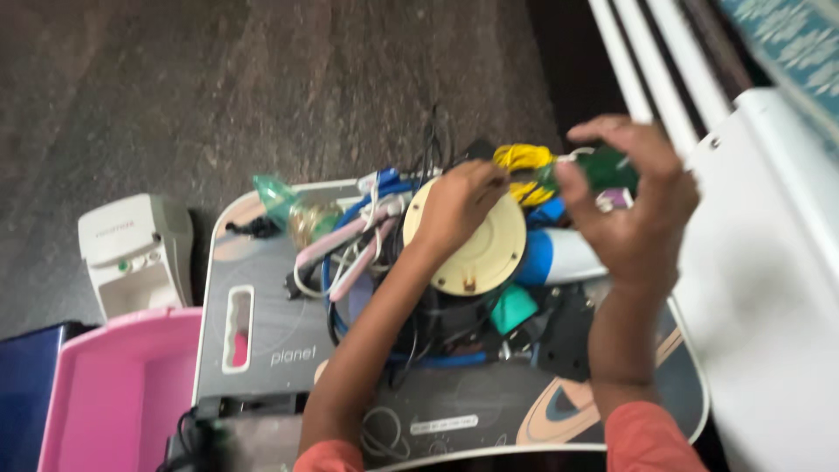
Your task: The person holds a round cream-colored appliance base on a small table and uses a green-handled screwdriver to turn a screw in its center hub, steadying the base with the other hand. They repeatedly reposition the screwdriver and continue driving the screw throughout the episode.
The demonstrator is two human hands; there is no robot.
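A: What sits on the grey bench (262, 332)?
B: A tangle of cables, with a cream round disc (476, 249) on top.
A: And the 2 hands?
B: The left hand (459, 205) rests curled on the disc; the right hand (634, 205) pinches a small green part (603, 168) just above the yellow wire bundle (522, 159).

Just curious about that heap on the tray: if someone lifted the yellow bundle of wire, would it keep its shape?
Probably not. The yellow wire bundle looks like thin loose loops, so it would likely sag. It seems light. Lying among other cables, it may snag and drag them along.
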